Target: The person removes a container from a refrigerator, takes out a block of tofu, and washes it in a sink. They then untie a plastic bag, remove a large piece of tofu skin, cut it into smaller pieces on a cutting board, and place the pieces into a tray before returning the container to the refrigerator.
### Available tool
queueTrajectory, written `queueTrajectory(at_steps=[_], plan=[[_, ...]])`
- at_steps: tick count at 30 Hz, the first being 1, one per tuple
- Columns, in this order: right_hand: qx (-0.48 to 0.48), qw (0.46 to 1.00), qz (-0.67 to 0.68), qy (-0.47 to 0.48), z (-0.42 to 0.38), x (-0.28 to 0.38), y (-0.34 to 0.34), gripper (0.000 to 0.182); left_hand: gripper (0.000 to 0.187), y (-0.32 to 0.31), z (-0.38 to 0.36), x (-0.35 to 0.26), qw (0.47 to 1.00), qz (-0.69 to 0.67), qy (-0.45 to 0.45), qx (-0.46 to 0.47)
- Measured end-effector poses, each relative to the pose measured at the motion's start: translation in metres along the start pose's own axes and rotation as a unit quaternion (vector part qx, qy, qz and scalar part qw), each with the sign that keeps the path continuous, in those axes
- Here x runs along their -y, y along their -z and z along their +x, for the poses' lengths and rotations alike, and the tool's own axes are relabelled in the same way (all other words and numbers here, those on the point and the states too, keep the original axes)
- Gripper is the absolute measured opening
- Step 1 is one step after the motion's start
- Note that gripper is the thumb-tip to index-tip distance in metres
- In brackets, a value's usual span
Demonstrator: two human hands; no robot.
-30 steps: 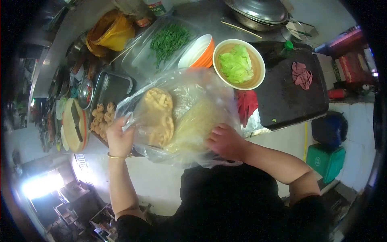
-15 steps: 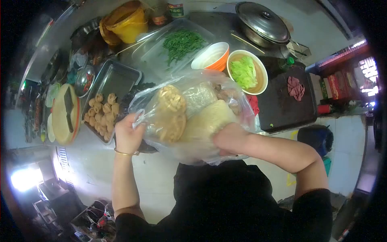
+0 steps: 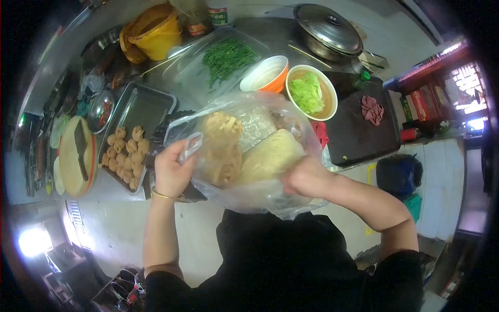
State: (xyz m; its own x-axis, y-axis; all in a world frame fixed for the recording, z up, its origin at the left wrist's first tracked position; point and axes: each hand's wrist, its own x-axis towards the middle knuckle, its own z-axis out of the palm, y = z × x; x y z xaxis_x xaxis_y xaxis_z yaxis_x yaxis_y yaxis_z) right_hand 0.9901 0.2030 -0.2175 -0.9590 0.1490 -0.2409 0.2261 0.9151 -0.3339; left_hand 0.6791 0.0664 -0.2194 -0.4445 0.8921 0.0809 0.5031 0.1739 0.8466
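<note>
A large clear plastic bag (image 3: 249,200) is held in front of my chest, its mouth spread. My left hand (image 3: 174,165) pinches the left rim between thumb and fingers. At the bag's right near side, my right hand (image 3: 307,179) is closed on the plastic, its fingertips partly hidden. Inside lie a pale yellow, finely stranded block (image 3: 273,156), tan folded pieces (image 3: 222,148) on the left and a clear-wrapped packet (image 3: 257,122) behind. The exact kind of these foods is blurred by the plastic.
Left stands a metal tray (image 3: 148,101) with brown round pieces (image 3: 126,156), beside a cutting board (image 3: 67,161) bearing a cleaver (image 3: 80,148). Behind are chopped greens (image 3: 226,58), an orange-white bowl (image 3: 267,75), a lettuce bowl (image 3: 332,99) and a lidded pot (image 3: 332,47).
My right hand has drawn back from deeper inside the bag to its right near edge. My left hand still holds the left rim. The view has shifted slightly.
</note>
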Motion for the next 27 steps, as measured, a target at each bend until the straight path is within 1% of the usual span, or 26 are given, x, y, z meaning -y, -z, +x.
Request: queueTrajectory(at_steps=[2, 5, 6, 8, 10, 11, 13, 14, 16, 18, 19, 20, 22, 23, 26, 27], plan=[[-0.035, 0.999, -0.016, -0.009, -0.004, -0.001, -0.002, 0.014, 0.033, -0.015, 0.003, 0.004, 0.999, -0.003, -0.040, -0.008], [-0.093, 0.984, -0.148, -0.029, -0.011, -0.009, -0.014, 0.021, 0.032, -0.042, 0.001, -0.004, 0.995, -0.004, -0.099, -0.011], [-0.092, 0.989, -0.108, -0.031, -0.014, -0.013, -0.014, 0.020, 0.032, -0.052, -0.001, -0.011, 0.993, -0.004, -0.118, -0.010], [-0.088, 0.995, -0.027, -0.031, -0.015, -0.024, -0.012, 0.019, 0.029, -0.064, -0.006, -0.028, 0.990, -0.008, -0.122, 0.068], [-0.104, 0.992, 0.026, -0.069, -0.010, -0.027, -0.012, 0.016, 0.030, -0.079, -0.012, -0.037, 0.981, 0.002, -0.132, 0.145], [-0.112, 0.988, 0.053, -0.088, -0.005, -0.026, -0.010, 0.015, 0.033, -0.088, -0.016, -0.040, 0.977, 0.008, -0.149, 0.149], [-0.138, 0.983, 0.049, -0.113, 0.016, -0.011, 0.007, 0.014, 0.038, -0.103, -0.026, -0.045, 0.969, 0.020, -0.186, 0.160], [-0.151, 0.979, 0.048, -0.128, 0.026, -0.004, 0.016, 0.014, 0.037, -0.108, -0.027, -0.049, 0.963, 0.099, -0.173, 0.182], [-0.175, 0.978, 0.054, -0.102, 0.042, 0.003, 0.026, 0.013, 0.036, -0.114, -0.031, -0.056, 0.929, 0.256, -0.145, 0.224], [-0.191, 0.976, 0.067, -0.084, 0.044, -0.001, 0.028, 0.016, 0.032, -0.121, -0.023, -0.038, 0.969, 0.113, -0.090, 0.201], [-0.195, 0.974, 0.078, -0.079, 0.044, -0.005, 0.027, 0.019, 0.031, -0.124, -0.019, -0.028, 0.980, 0.039, -0.060, 0.185], [-0.198, 0.973, 0.087, -0.073, 0.044, -0.009, 0.025, 0.022, 0.029, -0.127, -0.017, -0.021, 0.981, 0.036, -0.069, 0.176], [-0.281, 0.932, 0.204, -0.104, 0.042, -0.019, 0.018, 0.029, 0.024, -0.132, -0.015, -0.016, 0.984, 0.029, -0.085, 0.155], [-0.320, 0.903, 0.261, -0.120, 0.039, -0.023, 0.015, 0.033, 0.023, -0.134, -0.015, -0.018, 0.988, -0.015, -0.053, 0.144], [-0.281, 0.915, 0.213, -0.196, 0.009, -0.032, 0.006, 0.043, 0.021, -0.138, -0.019, -0.019, 0.981, -0.153, 0.038, 0.114], [-0.270, 0.930, 0.143, -0.206, -0.001, -0.035, -0.001, 0.045, 0.020, -0.144, -0.021, -0.010, 0.971, -0.207, 0.065, 0.105]])
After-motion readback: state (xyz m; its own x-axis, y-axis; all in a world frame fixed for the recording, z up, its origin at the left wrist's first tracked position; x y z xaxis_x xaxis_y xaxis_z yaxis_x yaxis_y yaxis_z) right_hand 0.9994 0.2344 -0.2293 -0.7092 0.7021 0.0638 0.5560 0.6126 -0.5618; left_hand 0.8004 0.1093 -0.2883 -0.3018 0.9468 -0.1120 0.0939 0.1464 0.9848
